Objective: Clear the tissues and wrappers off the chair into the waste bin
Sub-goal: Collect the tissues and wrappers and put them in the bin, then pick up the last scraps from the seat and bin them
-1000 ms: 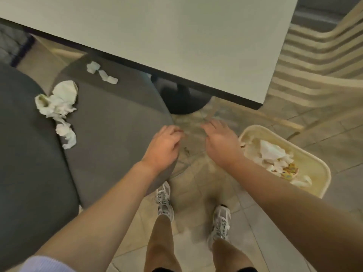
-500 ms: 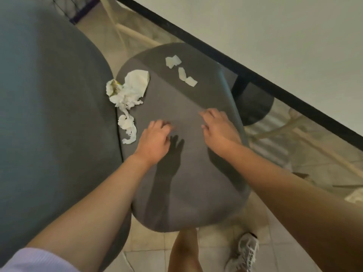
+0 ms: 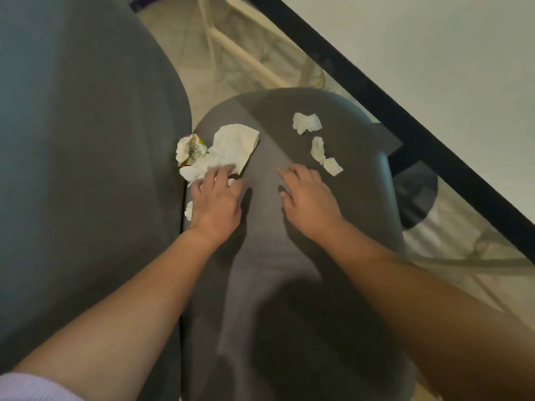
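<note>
The grey chair seat fills the middle of the head view. At its left edge lies a pile of white tissues with a crumpled printed wrapper beside it. My left hand rests palm down on the near end of that pile, fingers spread over the tissue, not closed around it. A small tissue bit shows by its wrist. My right hand hovers open over the seat, just short of a strip of torn tissue. A further scrap lies beyond it. The waste bin is out of view.
The grey chair backrest rises on the left. A white table with a black edge crosses the upper right, its dark base beside the seat. Pale chair legs stand on the tiled floor beyond.
The view swung from the floor and bin to the seat. Both hands moved forward over the seat; my left hand now touches the tissue pile, my right hand is near the torn strip.
</note>
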`<move>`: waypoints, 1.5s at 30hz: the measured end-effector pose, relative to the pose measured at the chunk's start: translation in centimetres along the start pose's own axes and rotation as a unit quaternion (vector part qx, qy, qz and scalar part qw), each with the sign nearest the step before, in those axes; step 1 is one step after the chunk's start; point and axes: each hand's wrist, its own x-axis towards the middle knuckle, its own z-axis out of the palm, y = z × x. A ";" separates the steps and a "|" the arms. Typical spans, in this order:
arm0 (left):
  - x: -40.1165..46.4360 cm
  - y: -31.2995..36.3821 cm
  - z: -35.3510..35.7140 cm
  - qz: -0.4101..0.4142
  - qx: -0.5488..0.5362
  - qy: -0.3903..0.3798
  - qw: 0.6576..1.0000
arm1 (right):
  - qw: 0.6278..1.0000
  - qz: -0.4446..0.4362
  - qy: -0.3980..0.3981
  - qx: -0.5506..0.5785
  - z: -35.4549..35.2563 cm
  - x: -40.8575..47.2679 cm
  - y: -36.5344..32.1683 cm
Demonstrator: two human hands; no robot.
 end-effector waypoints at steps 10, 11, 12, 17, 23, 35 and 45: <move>5.6 -4.2 -0.2 -0.089 0.046 -0.036 0.994 | 0.997 -0.075 -0.004 -0.027 2.0 9.2 -2.5; 5.7 -4.6 0.1 -0.085 0.043 -0.032 0.995 | 0.996 -0.084 -0.011 -0.037 2.3 10.0 -2.8; 5.8 -4.9 0.3 -0.078 0.039 -0.018 0.996 | 0.995 -0.091 -0.022 -0.046 2.5 10.6 -3.0; 6.8 -5.4 0.8 -0.071 0.007 0.016 0.997 | 0.995 -0.082 -0.031 -0.052 4.1 12.0 -4.1; 6.5 -5.1 0.7 -0.047 -0.068 0.039 0.996 | 0.994 -0.085 0.005 -0.067 4.5 10.8 -4.1; 1.6 -1.6 -1.7 -0.037 -0.107 -0.013 0.993 | 0.998 -0.014 -0.004 -0.056 1.3 1.9 -0.4; -5.8 8.4 -3.7 0.032 -0.130 -0.010 0.991 | 0.996 0.036 0.022 -0.076 -1.7 -10.7 3.5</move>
